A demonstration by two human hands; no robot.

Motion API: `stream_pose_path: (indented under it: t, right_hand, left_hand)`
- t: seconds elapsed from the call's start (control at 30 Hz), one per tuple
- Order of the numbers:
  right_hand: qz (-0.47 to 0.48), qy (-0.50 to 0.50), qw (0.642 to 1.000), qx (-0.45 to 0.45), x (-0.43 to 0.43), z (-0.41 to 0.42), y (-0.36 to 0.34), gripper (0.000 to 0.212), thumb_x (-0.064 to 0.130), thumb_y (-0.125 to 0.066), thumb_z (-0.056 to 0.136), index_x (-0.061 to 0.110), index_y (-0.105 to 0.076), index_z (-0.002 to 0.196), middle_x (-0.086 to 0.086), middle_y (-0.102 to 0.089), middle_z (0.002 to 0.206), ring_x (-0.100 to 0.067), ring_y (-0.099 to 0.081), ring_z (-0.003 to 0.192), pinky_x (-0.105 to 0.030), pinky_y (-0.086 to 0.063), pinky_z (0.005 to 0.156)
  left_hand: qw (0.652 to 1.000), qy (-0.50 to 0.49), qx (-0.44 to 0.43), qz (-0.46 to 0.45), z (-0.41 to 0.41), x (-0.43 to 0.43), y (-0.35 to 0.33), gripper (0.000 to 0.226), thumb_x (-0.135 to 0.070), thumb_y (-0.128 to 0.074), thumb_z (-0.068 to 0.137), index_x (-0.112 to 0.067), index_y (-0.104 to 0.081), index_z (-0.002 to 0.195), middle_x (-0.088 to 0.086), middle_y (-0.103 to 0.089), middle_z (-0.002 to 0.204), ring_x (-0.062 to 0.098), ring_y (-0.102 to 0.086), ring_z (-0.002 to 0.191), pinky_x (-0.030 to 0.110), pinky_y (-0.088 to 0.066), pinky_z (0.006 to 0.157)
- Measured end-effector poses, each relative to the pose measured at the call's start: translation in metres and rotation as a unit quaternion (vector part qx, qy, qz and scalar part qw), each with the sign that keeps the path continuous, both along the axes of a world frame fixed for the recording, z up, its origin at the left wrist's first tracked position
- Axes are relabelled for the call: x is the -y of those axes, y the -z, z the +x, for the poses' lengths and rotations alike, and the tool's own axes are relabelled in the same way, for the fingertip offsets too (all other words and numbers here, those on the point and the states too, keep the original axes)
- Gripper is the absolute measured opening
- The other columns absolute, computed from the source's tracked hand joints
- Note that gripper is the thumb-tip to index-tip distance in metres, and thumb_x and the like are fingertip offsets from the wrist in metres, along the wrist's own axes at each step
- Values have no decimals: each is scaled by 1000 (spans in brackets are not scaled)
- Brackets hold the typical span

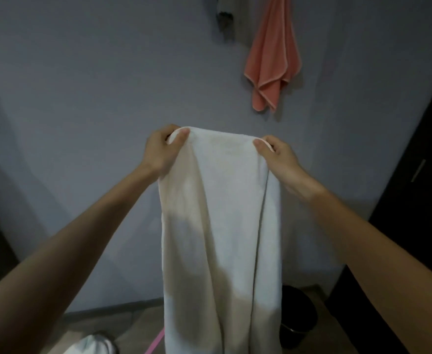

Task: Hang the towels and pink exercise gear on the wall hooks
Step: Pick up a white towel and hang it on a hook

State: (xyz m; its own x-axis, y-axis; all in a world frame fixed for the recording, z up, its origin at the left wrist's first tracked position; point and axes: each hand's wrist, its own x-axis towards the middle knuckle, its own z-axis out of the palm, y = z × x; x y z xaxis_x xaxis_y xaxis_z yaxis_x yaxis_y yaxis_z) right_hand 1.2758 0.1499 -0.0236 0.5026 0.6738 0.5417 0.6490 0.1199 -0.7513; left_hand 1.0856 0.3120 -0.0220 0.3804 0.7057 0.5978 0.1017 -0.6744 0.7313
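Note:
A long white towel (220, 226) hangs down in front of me, held up by its top edge. My left hand (160, 149) grips the top left corner, thumb over the cloth. My right hand (280, 159) pinches the top right corner. A salmon-pink towel (272, 60) hangs on the wall above and to the right; its hook is out of frame. A dark hook fitting (225, 20) sits on the wall left of it. A thin pink strip (156, 341), perhaps exercise gear, shows on the floor by the towel's lower left.
The grey-blue wall (94, 85) fills the view ahead. A dark cabinet or door (419, 162) stands on the right. A black round bin (298, 318) sits on the floor behind the towel. A white object (92, 344) lies at the bottom left.

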Motion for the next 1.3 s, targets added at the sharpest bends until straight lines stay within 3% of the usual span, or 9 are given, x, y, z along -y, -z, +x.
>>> stream_pose_path:
  t: [0.1,0.3,0.5,0.6,0.77,0.87,1.07,1.2,1.3]
  right_hand:
    - [38,-1,999,2,-39,-12,-21,35,19,-49,97,24,-35,65,6,-29,62,2,-30,46,-15,-27,49]
    - [90,-20,995,21,-129,-39,-60,35,17,-46,98,24,-32,66,8,-30,63,1,-27,54,-19,-27,54]
    - [116,-80,989,34,-212,-69,-113,19,21,-49,97,14,-48,79,-8,-36,70,-7,-34,62,-24,-28,55]
    - [117,-110,986,47,-242,-84,-139,26,29,-55,94,20,-51,71,5,-48,66,1,-45,56,-16,-37,54]
    - [47,-107,984,136,-288,-89,-169,8,35,-69,83,28,-64,82,19,-63,74,11,-58,64,-3,-41,56]
    - [79,-111,984,116,-320,-87,-182,7,30,-62,89,26,-68,90,20,-65,79,15,-58,62,-8,-47,61]
    - [132,-113,983,64,-357,-77,-221,17,30,-55,93,16,-64,93,13,-62,75,12,-57,52,-6,-42,48]
    - [200,-67,971,116,-382,-57,-260,13,34,-54,94,25,-62,91,13,-61,83,5,-55,70,-3,-41,56]
    - [244,-37,959,140,-397,-37,-291,13,36,-53,94,27,-60,90,13,-60,85,2,-54,76,-6,-42,64]
  left_hand:
    - [1000,6,6,19,-12,-28,-19,23,-32,-51,95,-14,-64,88,-6,-60,83,4,-51,74,11,-39,64]
    - [997,13,12,79,-36,-96,-64,23,-30,-48,96,-12,-60,88,-5,-57,82,8,-51,76,21,-41,68]
    - [994,39,31,100,-58,-162,-122,25,-34,-51,95,-15,-65,89,-11,-60,78,-1,-52,67,10,-42,59]
    - [994,34,45,96,-66,-196,-146,25,-36,-51,95,-16,-66,90,-11,-61,80,0,-54,69,9,-43,60]
    - [993,4,71,98,-79,-251,-171,26,-35,-50,95,-13,-65,94,-5,-61,83,4,-54,72,12,-45,61]
    - [992,-7,80,96,-86,-280,-180,26,-34,-49,96,-13,-64,94,-4,-62,84,7,-56,75,22,-46,69]
    - [989,-13,64,133,-81,-321,-211,29,-40,-48,95,-16,-64,98,-2,-64,95,17,-60,89,34,-50,80]
    - [982,-18,85,170,-52,-345,-250,28,-41,-47,95,-17,-61,97,3,-64,100,21,-60,92,36,-50,81]
    - [975,-18,107,194,-25,-358,-285,26,-39,-46,95,-17,-59,95,1,-62,95,16,-58,86,28,-47,71]
